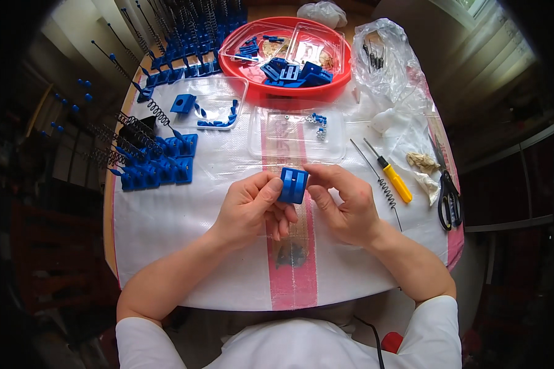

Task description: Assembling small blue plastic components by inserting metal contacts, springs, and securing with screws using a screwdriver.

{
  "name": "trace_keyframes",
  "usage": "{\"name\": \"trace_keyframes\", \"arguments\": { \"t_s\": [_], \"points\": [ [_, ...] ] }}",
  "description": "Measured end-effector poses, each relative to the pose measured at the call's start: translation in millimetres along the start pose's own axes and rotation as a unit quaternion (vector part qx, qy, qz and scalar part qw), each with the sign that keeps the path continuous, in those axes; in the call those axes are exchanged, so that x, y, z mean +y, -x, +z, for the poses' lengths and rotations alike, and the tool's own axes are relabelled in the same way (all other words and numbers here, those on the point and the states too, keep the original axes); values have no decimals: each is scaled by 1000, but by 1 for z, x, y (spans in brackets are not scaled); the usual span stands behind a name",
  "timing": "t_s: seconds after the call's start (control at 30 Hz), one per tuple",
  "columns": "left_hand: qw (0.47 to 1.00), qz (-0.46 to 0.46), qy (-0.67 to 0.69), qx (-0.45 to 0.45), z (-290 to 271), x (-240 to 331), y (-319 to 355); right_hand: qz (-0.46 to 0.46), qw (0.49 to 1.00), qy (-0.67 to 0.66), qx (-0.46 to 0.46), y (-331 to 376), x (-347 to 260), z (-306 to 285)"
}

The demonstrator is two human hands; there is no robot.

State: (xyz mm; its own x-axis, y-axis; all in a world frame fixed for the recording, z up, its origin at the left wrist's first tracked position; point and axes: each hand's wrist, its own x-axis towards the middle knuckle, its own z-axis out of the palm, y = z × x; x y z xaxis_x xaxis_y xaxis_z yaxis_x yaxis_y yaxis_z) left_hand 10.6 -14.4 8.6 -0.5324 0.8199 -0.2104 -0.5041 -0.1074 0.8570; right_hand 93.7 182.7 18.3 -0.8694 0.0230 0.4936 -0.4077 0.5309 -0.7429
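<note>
Presently, I note left hand [249, 206] pinching blue block [293, 186], frame centre; right hand [349, 206] half-curled beside it, contact unclear; screwdriver [396, 181], frame right.

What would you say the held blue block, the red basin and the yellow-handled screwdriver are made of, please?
Blue block: probably moulded plastic with a low sheen, judging by its even colour and crisp slots. Red basin: likely smooth, slightly glossy plastic, as its wall is evenly bright red. Screwdriver: smooth yellow-and-black handle, apparently plastic; the thin, pale shaft may be metal.
</note>
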Motion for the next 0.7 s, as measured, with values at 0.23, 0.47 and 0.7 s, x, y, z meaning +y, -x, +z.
{"name": "trace_keyframes", "arguments": {
  "t_s": [0.23, 0.47, 0.7],
  "points": [
    [1000, 19, 13, -17, 2, -1, -1, 15, 1000, -24, -5, 1, 1, 0],
    [996, 43, -71, -21, -3, -8, -4, 1, 999, -46, -4, 4, 1, 1],
    [989, 96, -103, -47, 5, -4, -1, -41, 999, -24, 13, 3, 0, 2]
  ]
}}
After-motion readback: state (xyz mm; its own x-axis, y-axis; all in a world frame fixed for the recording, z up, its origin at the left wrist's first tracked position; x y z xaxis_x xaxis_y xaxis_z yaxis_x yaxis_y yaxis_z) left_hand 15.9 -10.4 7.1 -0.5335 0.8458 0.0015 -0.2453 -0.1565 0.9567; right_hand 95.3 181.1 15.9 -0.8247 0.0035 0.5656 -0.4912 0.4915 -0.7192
